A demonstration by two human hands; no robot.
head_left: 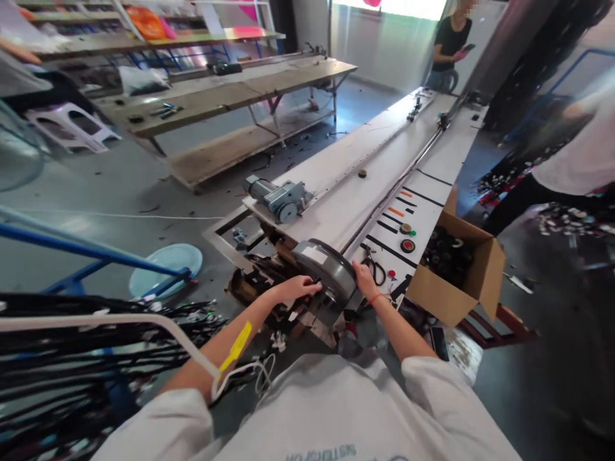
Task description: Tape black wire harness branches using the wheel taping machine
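Note:
A thick dark-grey wheel (331, 266) with a pale patch on its rim stands at the near end of a long white worktable (331, 173). My left hand (303, 288) is at the wheel's near left side, fingers pinched together; what they hold is too small to make out. My right hand (366, 280) grips the wheel's right edge, with the thumb up and the other fingers partly hidden. Just beyond it, black-handled scissors (377, 270) lie on the table. A long dark cable bundle (403, 176) runs down the table towards the wheel.
Tape rolls (407, 246) and tape strips lie right of the cable. A cardboard box (446, 288) of black rolls stands to the right. A grey motor (278, 197) sits at the table's left corner. Black cables hang on a blue rack (72, 282) at left. Other people are nearby.

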